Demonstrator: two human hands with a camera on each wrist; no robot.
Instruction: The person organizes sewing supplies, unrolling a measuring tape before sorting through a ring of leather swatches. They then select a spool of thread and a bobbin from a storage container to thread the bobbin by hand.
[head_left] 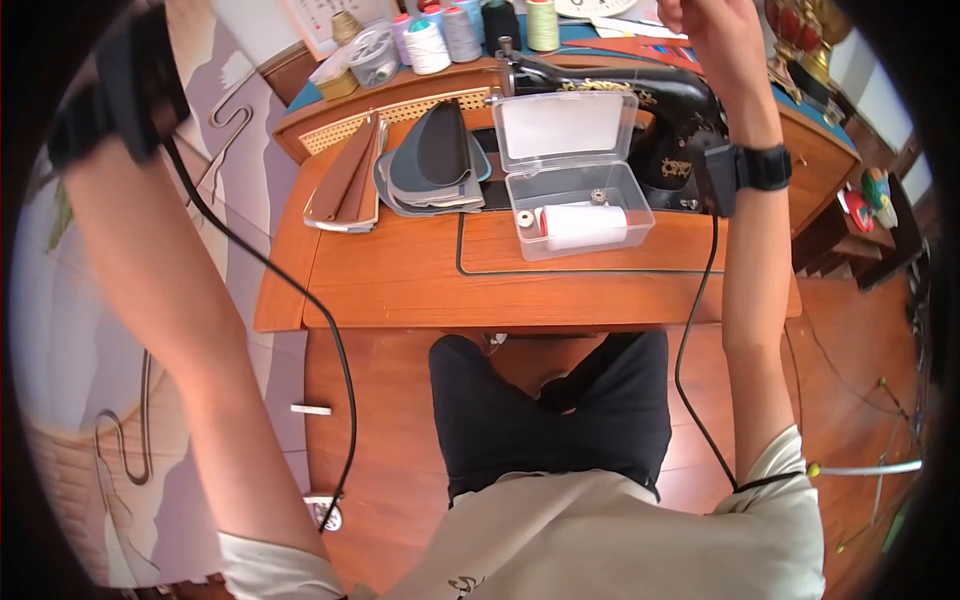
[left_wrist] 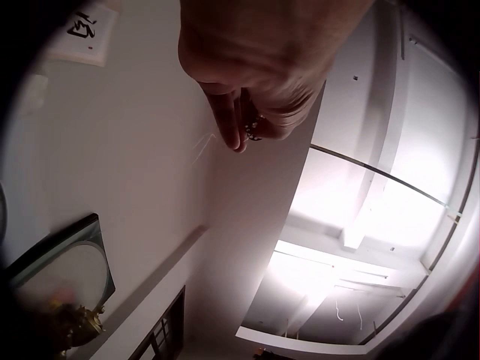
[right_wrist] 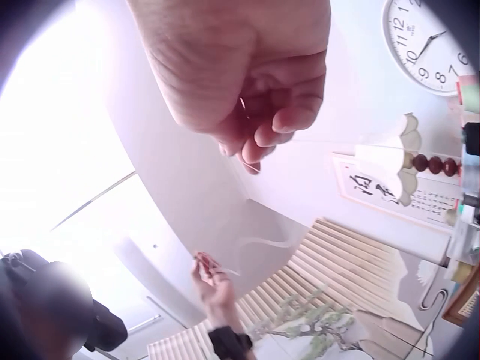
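In the left wrist view, my left hand point(left_wrist: 262, 67) is raised, its fingertips pinching a small, shiny metal piece point(left_wrist: 253, 129), mostly covered by the fingers. The right wrist view shows this hand farther off, apart from the right. My right hand point(right_wrist: 247, 82) has curled fingers, and a very thin pale strand, apparently thread point(right_wrist: 250, 166), shows at their tips. On the sewing table point(head_left: 390, 290), an open clear plastic box point(head_left: 640, 215) holds a white spool point(head_left: 585, 227) and small bobbins. Behind it stands a black sewing machine point(head_left: 675, 130).
Brown fabric pieces point(head_left: 345, 180) and dark grey-blue ones point(head_left: 430, 160) lie left of the box. Several thread spools point(head_left: 428, 50) stand along the back. Black cables point(head_left: 335, 330) hang from both wrist cameras. A small shelf point(head_left: 850, 245) stands to the right.
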